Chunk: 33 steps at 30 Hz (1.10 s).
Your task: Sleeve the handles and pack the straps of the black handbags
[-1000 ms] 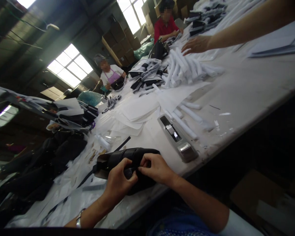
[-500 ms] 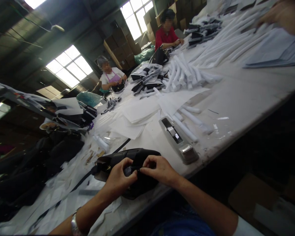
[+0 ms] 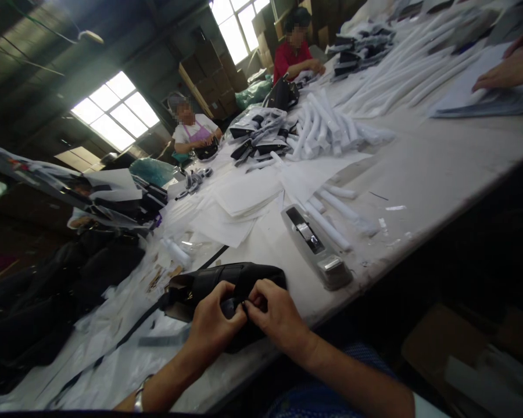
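A black leather bag [image 3: 209,281] lies near the front edge of the long white table [image 3: 440,168]. My left hand [image 3: 211,328] and my right hand [image 3: 275,316] both rest on its near side, fingers pinched together on a small part of the bag between them. A black strap [image 3: 131,334] trails from the bag to the left. A bracelet shows on my left wrist.
A grey metal stapler-like tool [image 3: 318,247] lies just right of the bag. White paper sheets [image 3: 239,203], white rolled tubes [image 3: 331,125] and wrapped black bags [image 3: 257,139] cover the table. Black bags [image 3: 47,290] pile at left. Two seated people work at the far end; another person's hand [image 3: 505,69] rests on paper at top right.
My fingers have shifted slightly on the bag, pinching closer together. The other person's hand at top right has come down onto the paper sheets.
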Each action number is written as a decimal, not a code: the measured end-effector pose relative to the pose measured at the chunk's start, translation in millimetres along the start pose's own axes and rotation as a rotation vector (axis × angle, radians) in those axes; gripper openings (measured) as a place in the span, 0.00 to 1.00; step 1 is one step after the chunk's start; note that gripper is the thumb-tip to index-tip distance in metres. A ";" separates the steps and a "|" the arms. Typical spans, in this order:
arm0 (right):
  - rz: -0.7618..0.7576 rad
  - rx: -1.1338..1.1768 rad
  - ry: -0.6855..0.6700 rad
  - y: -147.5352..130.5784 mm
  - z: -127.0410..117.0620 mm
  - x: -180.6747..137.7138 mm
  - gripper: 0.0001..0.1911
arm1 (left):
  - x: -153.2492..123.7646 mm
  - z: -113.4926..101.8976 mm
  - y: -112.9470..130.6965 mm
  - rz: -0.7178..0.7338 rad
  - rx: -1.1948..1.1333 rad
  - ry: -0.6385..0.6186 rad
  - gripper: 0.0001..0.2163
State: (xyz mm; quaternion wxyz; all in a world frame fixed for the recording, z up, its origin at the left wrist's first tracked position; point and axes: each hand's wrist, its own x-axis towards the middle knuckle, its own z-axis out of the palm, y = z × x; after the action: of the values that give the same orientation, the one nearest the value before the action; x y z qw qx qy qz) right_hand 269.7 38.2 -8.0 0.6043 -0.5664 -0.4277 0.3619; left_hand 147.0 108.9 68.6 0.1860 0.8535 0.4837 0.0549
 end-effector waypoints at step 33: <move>-0.297 -0.553 -0.596 -100.0 -6.1 24.5 0.14 | -74.5 -41.4 -168.0 -0.497 -2.012 0.693 0.12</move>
State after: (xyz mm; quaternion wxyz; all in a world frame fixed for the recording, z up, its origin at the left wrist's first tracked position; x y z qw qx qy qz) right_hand 279.8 48.9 94.1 0.3253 -0.5100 -0.7414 0.2906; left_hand -38.9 134.5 51.0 0.6581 0.1278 0.4024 0.6234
